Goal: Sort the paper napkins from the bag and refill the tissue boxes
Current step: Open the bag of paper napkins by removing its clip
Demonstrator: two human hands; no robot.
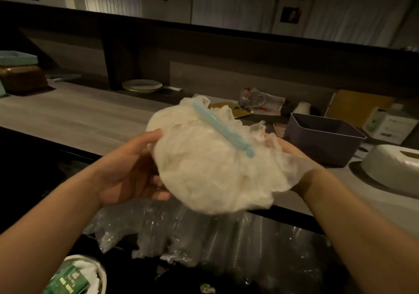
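Note:
Both hands hold a bulging clear plastic bag [210,171] stuffed with white paper napkins, raised above the counter's front edge. A light blue sealing clip [223,130] runs across its gathered top. My left hand [133,169] cups the bag's left side with fingers spread on it. My right hand [292,157] supports the right side and is mostly hidden behind the loose plastic. A dark purple open tissue box [324,142] stands on the counter to the right. A white tissue box lid [392,164] with a slot lies at the far right.
The long wooden counter [79,117] carries a white plate [142,85] at the back, a glass mug [252,100] amid wrappers, and cartons [385,121] at the right. Crumpled clear plastic [204,237] lies below the counter edge, with a bin [79,275] holding a green pack at bottom left.

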